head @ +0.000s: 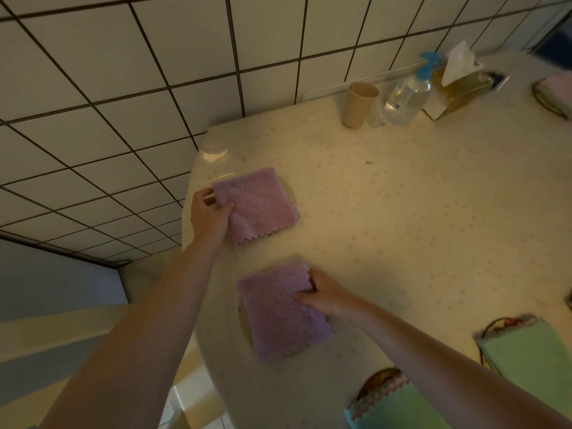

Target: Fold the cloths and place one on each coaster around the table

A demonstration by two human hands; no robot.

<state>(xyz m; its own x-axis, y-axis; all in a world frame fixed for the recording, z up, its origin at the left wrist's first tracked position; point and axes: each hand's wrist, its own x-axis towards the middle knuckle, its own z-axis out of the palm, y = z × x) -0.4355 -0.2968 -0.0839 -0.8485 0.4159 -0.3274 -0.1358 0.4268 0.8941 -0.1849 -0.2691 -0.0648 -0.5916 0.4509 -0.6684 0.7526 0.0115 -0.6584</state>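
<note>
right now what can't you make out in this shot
Head view only:
- Coasters under the two purple cloths: covered, only slivers show.
- Green cloths: cut off by the right and bottom edges.
- Far cloth: blurred, cut by the right edge.
- Bottle label: too small.

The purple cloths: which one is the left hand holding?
The far purple cloth, near the table's corner; the left hand pinches its edge. The right hand holds the nearer one.
</note>
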